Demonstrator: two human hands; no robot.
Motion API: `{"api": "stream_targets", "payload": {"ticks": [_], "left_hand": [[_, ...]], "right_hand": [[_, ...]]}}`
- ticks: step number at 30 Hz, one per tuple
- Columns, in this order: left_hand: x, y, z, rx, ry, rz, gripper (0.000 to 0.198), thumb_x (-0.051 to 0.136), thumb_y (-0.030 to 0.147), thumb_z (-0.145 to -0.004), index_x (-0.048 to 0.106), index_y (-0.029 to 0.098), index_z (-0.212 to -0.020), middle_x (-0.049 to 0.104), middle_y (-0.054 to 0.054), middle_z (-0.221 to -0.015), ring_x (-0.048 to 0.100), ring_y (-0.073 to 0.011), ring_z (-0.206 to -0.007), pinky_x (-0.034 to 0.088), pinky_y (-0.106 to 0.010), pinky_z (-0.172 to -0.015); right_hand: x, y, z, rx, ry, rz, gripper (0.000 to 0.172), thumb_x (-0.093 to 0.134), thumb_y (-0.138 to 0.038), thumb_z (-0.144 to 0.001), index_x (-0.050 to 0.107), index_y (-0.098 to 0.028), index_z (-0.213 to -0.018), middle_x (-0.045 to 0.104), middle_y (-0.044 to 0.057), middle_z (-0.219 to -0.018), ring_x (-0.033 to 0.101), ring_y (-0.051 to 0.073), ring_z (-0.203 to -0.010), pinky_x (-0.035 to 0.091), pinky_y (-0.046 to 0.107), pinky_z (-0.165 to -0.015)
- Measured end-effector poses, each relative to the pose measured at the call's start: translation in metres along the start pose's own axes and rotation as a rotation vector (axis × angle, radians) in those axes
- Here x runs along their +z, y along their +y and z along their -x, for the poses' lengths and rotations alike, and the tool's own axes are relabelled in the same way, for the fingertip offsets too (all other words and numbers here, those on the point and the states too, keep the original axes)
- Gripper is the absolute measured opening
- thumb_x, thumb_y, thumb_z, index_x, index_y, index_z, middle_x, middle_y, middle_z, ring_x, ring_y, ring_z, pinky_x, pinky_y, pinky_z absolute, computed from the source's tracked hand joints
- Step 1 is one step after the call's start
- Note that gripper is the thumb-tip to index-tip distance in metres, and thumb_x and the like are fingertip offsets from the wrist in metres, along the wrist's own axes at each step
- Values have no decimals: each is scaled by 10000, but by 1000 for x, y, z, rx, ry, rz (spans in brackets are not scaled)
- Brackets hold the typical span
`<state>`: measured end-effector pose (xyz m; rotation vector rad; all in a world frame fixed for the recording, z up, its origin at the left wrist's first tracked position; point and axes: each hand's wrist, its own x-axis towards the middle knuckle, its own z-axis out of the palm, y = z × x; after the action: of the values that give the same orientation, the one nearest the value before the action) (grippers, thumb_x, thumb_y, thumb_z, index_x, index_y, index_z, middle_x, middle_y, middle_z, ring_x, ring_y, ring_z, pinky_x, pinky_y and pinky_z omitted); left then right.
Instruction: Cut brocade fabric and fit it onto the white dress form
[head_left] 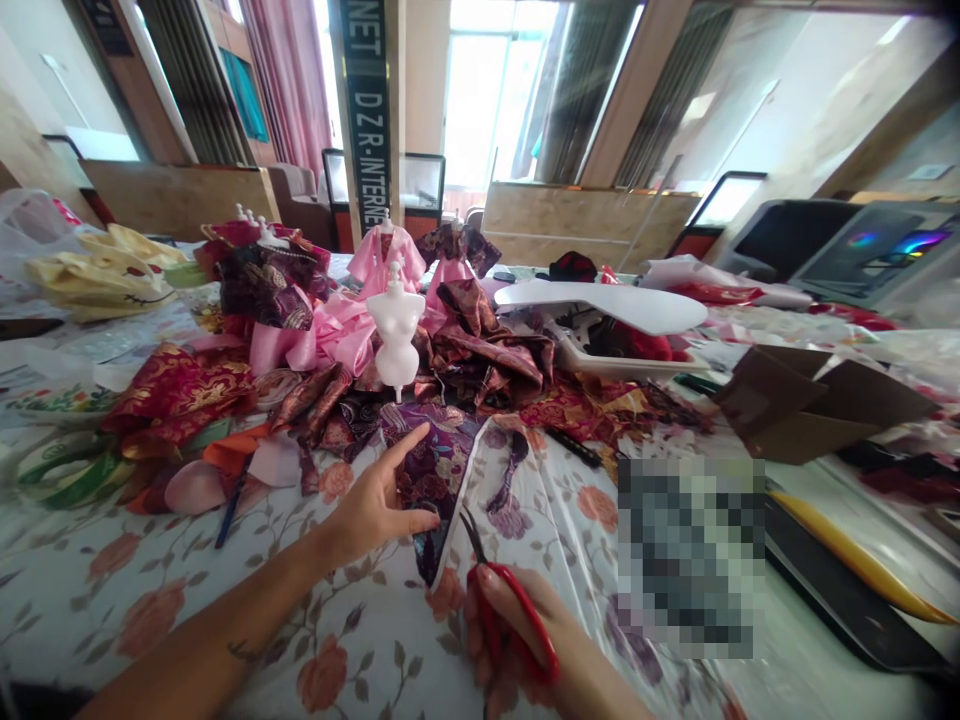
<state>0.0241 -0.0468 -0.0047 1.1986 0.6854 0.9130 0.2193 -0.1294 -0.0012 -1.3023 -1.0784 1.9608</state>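
My right hand (514, 640) is wrapped round the red handles of a pair of scissors (545, 625). The dark blades point up and away, beside the white edge of a purple brocade fabric piece (439, 465). On the left border of that fabric is my left hand (379, 505), index finger and thumb spread apart; its other fingers are partly hidden. A narrow purple scrap (512, 470) lies to the right of the piece. Just beyond the fabric a small white mannequin torso (395, 330) stands upright.
Behind are dressed doll-size mannequins (385, 250) and heaped brocade cloth (495, 355). Green tape rolls (86, 470) and a blue pen (231, 510) lie left. To the right are a black marker (574, 447), an open cardboard box (810, 410) and a blurred-out patch. Flowered cloth (322, 675) covers the table.
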Motion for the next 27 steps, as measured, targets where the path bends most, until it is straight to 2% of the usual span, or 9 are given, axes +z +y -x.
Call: {"api": "stream_targets", "payload": {"ticks": [4, 9, 17, 23, 27], "left_hand": [[2, 0, 1, 5, 6, 29, 994, 765, 129, -672, 202, 278, -1477, 521, -115, -1374, 514, -298, -1229, 405, -446, -1037], [2, -4, 1, 29, -13, 91, 999, 759, 106, -673, 188, 242, -1482, 499, -132, -1395, 455, -300, -1284, 366, -440, -1068], [-1, -7, -2, 79, 12, 86, 978, 758, 94, -680, 209, 253, -1473, 420, -121, -1459, 397, -297, -1329, 327, -443, -1100], [0, -2, 0, 68, 27, 35, 1047, 769, 117, -670, 139, 295, -1487, 521, -117, -1374, 506, -293, -1236, 381, -464, -1053], [3, 3, 2, 61, 54, 22, 1069, 773, 138, -653, 129, 293, -1492, 560, -105, -1330, 536, -297, -1198, 435, -425, -1003]], "right_hand": [[2, -3, -5, -48, -62, -8, 580, 527, -692, -764, 613, -121, -819, 547, -4, -583, 537, 83, -401, 400, 138, -321], [2, 1, -11, -72, -99, -26, 560, 525, -664, -790, 603, -111, -815, 528, -1, -600, 541, 98, -465, 481, 170, -357], [7, 0, -12, -44, -72, 1, 574, 573, -674, -748, 593, -103, -799, 534, -10, -569, 524, 79, -423, 455, 146, -331], [7, 0, -10, -55, -62, 21, 542, 576, -660, -757, 548, -121, -714, 536, -15, -563, 516, 68, -417, 453, 136, -332], [10, 1, -8, -61, -20, 41, 551, 557, -675, -758, 555, -124, -749, 550, -12, -585, 514, 66, -418, 439, 131, -333]]}}
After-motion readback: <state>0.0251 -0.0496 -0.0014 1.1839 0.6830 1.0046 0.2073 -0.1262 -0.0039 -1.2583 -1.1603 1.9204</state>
